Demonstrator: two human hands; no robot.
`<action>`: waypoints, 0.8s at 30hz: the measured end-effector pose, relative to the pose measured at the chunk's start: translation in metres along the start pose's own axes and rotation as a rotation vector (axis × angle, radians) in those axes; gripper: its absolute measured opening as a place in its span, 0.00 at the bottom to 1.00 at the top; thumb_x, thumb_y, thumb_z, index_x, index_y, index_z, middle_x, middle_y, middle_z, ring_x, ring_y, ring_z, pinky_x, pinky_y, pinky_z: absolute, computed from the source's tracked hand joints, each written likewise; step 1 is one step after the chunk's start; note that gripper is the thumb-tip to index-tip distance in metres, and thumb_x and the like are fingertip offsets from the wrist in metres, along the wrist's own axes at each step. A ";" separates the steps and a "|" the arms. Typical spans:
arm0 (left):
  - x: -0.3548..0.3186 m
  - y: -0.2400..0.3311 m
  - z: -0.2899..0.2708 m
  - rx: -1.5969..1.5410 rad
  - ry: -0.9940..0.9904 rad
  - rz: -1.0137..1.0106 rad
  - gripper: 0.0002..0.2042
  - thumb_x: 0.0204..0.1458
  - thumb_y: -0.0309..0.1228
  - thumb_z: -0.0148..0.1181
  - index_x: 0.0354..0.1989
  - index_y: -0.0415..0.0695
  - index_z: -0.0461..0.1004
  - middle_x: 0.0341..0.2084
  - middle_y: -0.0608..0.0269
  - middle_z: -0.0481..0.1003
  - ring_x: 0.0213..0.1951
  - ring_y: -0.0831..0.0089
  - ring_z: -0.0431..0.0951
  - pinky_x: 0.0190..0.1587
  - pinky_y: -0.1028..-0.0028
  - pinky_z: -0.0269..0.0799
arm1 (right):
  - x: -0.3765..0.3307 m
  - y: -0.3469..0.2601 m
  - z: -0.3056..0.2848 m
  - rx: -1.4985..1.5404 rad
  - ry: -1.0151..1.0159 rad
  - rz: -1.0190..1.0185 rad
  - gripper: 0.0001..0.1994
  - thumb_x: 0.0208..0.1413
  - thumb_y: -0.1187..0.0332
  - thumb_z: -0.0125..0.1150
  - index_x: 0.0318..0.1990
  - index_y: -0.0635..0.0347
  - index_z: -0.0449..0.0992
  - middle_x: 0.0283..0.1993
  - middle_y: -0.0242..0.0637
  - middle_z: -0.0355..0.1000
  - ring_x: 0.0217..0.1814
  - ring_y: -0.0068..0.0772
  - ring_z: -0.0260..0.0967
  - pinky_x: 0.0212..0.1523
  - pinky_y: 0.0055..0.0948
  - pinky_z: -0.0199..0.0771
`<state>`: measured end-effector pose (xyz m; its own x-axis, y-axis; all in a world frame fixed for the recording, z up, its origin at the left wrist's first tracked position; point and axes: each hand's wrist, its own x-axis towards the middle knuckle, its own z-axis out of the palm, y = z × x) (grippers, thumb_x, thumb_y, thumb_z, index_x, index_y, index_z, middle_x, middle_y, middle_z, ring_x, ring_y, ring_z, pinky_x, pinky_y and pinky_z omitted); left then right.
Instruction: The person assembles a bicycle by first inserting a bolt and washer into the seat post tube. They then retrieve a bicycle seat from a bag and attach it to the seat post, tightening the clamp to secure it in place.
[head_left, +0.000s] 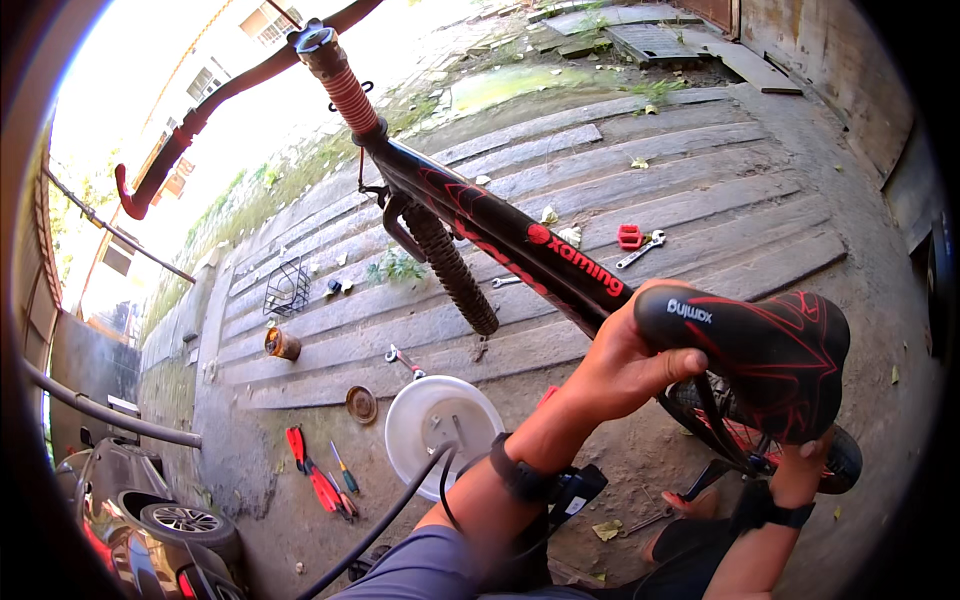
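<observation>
A black bicycle frame (pixel 500 235) with red markings runs from the red-gripped stem at top left down to a black and red saddle (pixel 770 350) at right. My left hand (pixel 625 365) grips the nose of the saddle, thumb under it. My right hand (pixel 805 465) holds the rear underside of the saddle, mostly hidden behind it. Both wrists wear black bands. The black handlebar (pixel 215 100) curves across the upper left. A ribbed black fork boot (pixel 450 270) hangs below the frame.
On the ground lie a white round basin (pixel 440 420), red-handled pliers and screwdrivers (pixel 320 480), a wrench (pixel 640 250), a red pedal (pixel 629 236), a wire basket (pixel 288 288) and a rusty can (pixel 282 345). A parked car (pixel 150 520) stands at lower left. Concrete slabs cover the yard.
</observation>
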<state>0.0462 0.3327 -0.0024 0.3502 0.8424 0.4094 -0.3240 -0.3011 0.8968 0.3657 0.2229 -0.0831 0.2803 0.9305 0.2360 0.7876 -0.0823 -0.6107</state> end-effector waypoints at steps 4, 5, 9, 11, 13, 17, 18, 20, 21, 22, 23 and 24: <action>0.010 -0.007 0.000 -0.293 -0.015 -0.090 0.24 0.52 0.38 0.65 0.53 0.38 0.65 0.46 0.63 0.74 0.48 0.75 0.72 0.53 0.71 0.69 | 0.003 -0.008 0.009 0.259 0.008 -0.086 0.19 0.59 0.62 0.57 0.55 0.62 0.68 0.54 0.39 0.69 0.54 0.35 0.67 0.54 0.33 0.67; 0.011 -0.009 0.002 -0.308 0.005 -0.090 0.24 0.52 0.38 0.65 0.53 0.38 0.66 0.46 0.63 0.74 0.48 0.75 0.72 0.52 0.71 0.69 | 0.003 -0.012 0.010 0.324 0.011 -0.105 0.19 0.59 0.62 0.57 0.55 0.62 0.69 0.54 0.39 0.70 0.54 0.35 0.67 0.54 0.33 0.67; 0.009 -0.009 0.000 -0.225 0.013 -0.087 0.25 0.51 0.37 0.67 0.53 0.40 0.65 0.45 0.65 0.73 0.48 0.76 0.72 0.52 0.71 0.70 | -0.010 -0.035 0.000 0.577 0.042 -0.156 0.17 0.60 0.62 0.58 0.53 0.61 0.70 0.52 0.38 0.71 0.52 0.34 0.69 0.52 0.33 0.68; 0.007 0.000 0.003 -0.123 0.008 -0.044 0.27 0.46 0.35 0.71 0.53 0.40 0.65 0.44 0.66 0.73 0.47 0.77 0.72 0.51 0.73 0.70 | 0.057 -0.085 0.016 0.613 0.030 -0.158 0.17 0.60 0.62 0.58 0.53 0.61 0.71 0.52 0.38 0.71 0.52 0.34 0.69 0.52 0.33 0.68; 0.009 0.023 0.007 0.011 -0.025 0.081 0.34 0.36 0.33 0.78 0.52 0.41 0.65 0.42 0.66 0.73 0.45 0.78 0.72 0.49 0.74 0.70 | 0.057 -0.014 -0.004 0.638 0.017 -0.200 0.17 0.60 0.63 0.58 0.53 0.61 0.71 0.51 0.37 0.71 0.52 0.34 0.69 0.52 0.33 0.69; 0.023 0.028 0.002 0.073 -0.069 0.193 0.37 0.31 0.33 0.80 0.52 0.40 0.65 0.42 0.64 0.73 0.45 0.76 0.73 0.48 0.74 0.71 | 0.052 -0.015 -0.003 0.585 -0.008 -0.236 0.17 0.60 0.63 0.58 0.52 0.61 0.71 0.50 0.37 0.72 0.51 0.33 0.69 0.52 0.32 0.69; 0.024 0.019 -0.003 0.110 -0.088 0.265 0.38 0.31 0.32 0.81 0.53 0.39 0.64 0.42 0.63 0.74 0.45 0.76 0.74 0.48 0.74 0.71 | 0.062 -0.014 -0.002 0.553 -0.014 -0.240 0.17 0.60 0.63 0.58 0.52 0.61 0.72 0.50 0.37 0.72 0.51 0.33 0.69 0.52 0.32 0.69; 0.020 0.029 0.015 -0.286 0.104 0.058 0.38 0.32 0.31 0.80 0.54 0.38 0.64 0.43 0.61 0.74 0.45 0.74 0.74 0.49 0.73 0.72 | 0.037 -0.016 -0.004 0.527 -0.040 -0.256 0.16 0.60 0.63 0.58 0.52 0.61 0.72 0.50 0.37 0.72 0.50 0.33 0.70 0.51 0.32 0.69; 0.020 0.029 0.022 -0.337 0.136 0.058 0.38 0.33 0.30 0.79 0.54 0.37 0.63 0.44 0.60 0.74 0.45 0.73 0.75 0.50 0.72 0.72 | 0.048 -0.012 -0.009 0.521 -0.053 -0.267 0.16 0.60 0.63 0.58 0.52 0.61 0.72 0.50 0.37 0.73 0.50 0.33 0.70 0.51 0.32 0.69; 0.020 0.030 0.027 -0.377 0.167 0.061 0.37 0.35 0.29 0.78 0.54 0.37 0.63 0.45 0.59 0.74 0.45 0.73 0.75 0.50 0.72 0.72 | 0.047 -0.015 -0.012 0.524 -0.063 -0.282 0.16 0.59 0.63 0.59 0.52 0.61 0.72 0.49 0.37 0.73 0.50 0.32 0.70 0.51 0.32 0.69; 0.021 0.032 0.030 -0.456 0.131 0.053 0.34 0.38 0.28 0.76 0.54 0.36 0.63 0.46 0.57 0.75 0.46 0.71 0.75 0.50 0.71 0.73 | 0.036 -0.021 -0.014 0.538 -0.075 -0.298 0.16 0.59 0.63 0.59 0.52 0.61 0.72 0.49 0.36 0.73 0.50 0.32 0.70 0.51 0.32 0.69; 0.023 0.026 0.031 -0.439 0.097 0.126 0.32 0.40 0.29 0.75 0.54 0.35 0.65 0.46 0.56 0.75 0.47 0.71 0.76 0.50 0.70 0.73 | 0.024 -0.031 -0.013 0.550 -0.089 -0.316 0.16 0.59 0.63 0.59 0.52 0.61 0.72 0.49 0.36 0.73 0.50 0.32 0.70 0.51 0.32 0.69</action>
<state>0.0734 0.3305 0.0353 0.2068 0.8557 0.4744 -0.7075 -0.2041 0.6765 0.3557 0.2434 -0.0487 0.0159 0.9080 0.4188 0.4215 0.3737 -0.8262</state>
